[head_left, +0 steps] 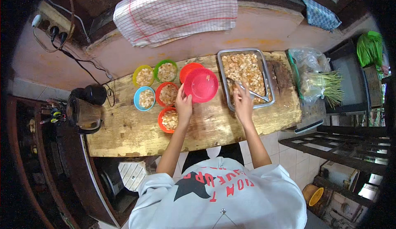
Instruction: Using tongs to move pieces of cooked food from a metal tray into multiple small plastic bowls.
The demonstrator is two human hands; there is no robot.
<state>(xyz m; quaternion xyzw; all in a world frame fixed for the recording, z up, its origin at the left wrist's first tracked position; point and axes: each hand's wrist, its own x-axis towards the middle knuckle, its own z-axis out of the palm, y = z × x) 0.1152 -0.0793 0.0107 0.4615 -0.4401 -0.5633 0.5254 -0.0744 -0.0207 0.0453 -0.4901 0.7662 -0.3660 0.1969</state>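
Note:
My left hand (pixel 184 106) grips the near left rim of a pinkish-red plastic bowl (pixel 201 85), tilted over the table, with a small bit of food inside. Behind it, a red bowl (pixel 189 69) is partly hidden. My right hand (pixel 243 105) has its fingers around a metal spoon (pixel 255 94) at the left side of a metal tray (pixel 271 100) of diced, pale-brown food (pixel 243 65). Left of my left hand stand several bowls of similar food: yellow (pixel 135 81), green (pixel 157 75), blue (pixel 136 102), red (pixel 158 98) and orange (pixel 160 124).
A worn wooden table (pixel 133 142) bears the bowls and tray. Blender-like appliance (pixel 83 111) and cables (pixel 83 63) stand at left. Bagged green stalks (pixel 324 88) lie at right. A checked cloth (pixel 179 14) hangs over the wall ledge behind.

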